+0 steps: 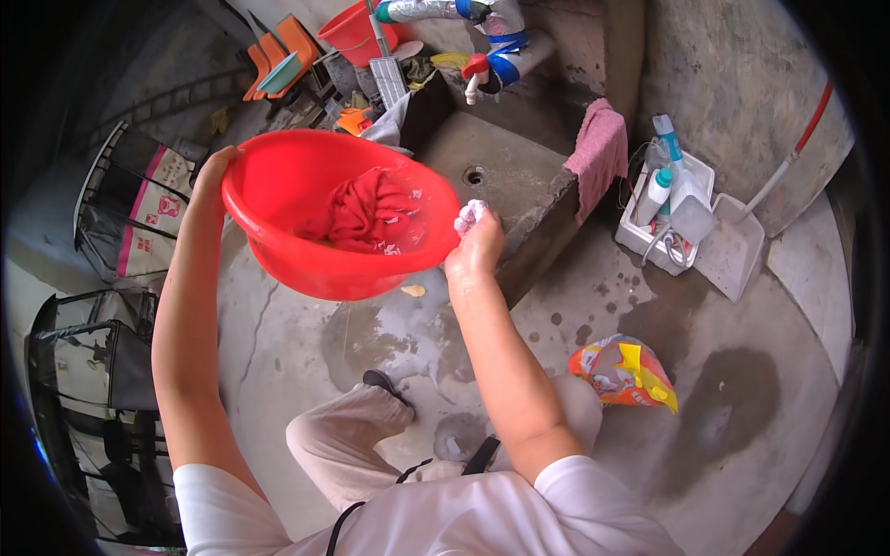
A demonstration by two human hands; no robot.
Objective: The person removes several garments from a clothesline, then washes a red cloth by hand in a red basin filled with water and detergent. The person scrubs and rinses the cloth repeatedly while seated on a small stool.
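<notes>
A red plastic basin [334, 274] is held up in front of me, tilted, with a wet red cloth [365, 208] and some water inside. My left hand [217, 170] grips its rim at the left; most of the fingers are hidden. At the right end of the rim is my right hand [478, 240], closed on a small bunched whitish-purple item [469, 215] and touching the basin. Just beyond the basin stands a concrete sink [514, 153], below a white tap with a red handle [475, 73]. A pink towel [598, 156] hangs over the sink's right wall.
Right of the sink, a white foam box [629, 247] holds bottles beside a dustpan [730, 260]. A colourful plastic bag [622, 372] lies on the wet concrete floor. Black-framed racks [115, 333] line the left side; a red bucket [348, 31] and orange chairs [288, 52] are behind.
</notes>
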